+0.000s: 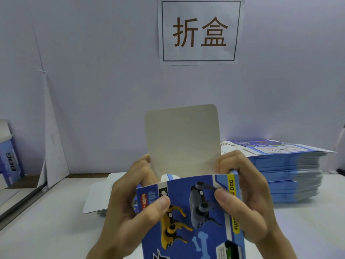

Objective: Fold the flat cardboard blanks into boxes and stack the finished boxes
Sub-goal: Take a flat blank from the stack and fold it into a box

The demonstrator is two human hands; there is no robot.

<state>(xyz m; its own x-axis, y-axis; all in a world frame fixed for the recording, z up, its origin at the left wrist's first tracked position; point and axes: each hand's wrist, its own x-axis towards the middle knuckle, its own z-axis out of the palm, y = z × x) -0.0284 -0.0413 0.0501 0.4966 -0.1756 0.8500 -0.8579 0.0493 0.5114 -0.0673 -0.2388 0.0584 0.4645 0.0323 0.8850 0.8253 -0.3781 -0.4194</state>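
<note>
I hold a blue printed box (194,208) with robot-dog pictures in front of me, above the table. Its plain grey lid flap (183,139) stands straight up at the far end. My left hand (130,199) grips the box's left side, thumb on the printed face. On the right side my right hand (246,191) grips it, with the thumb on the face and the fingers curled over the top right corner. A tall stack of flat blue blanks (291,171) lies at the right.
A finished blue box (11,161) stands at the far left edge. White flat sheets (97,195) lie on the white table (46,230) behind my left hand. A wall with a paper sign (199,30) closes off the back.
</note>
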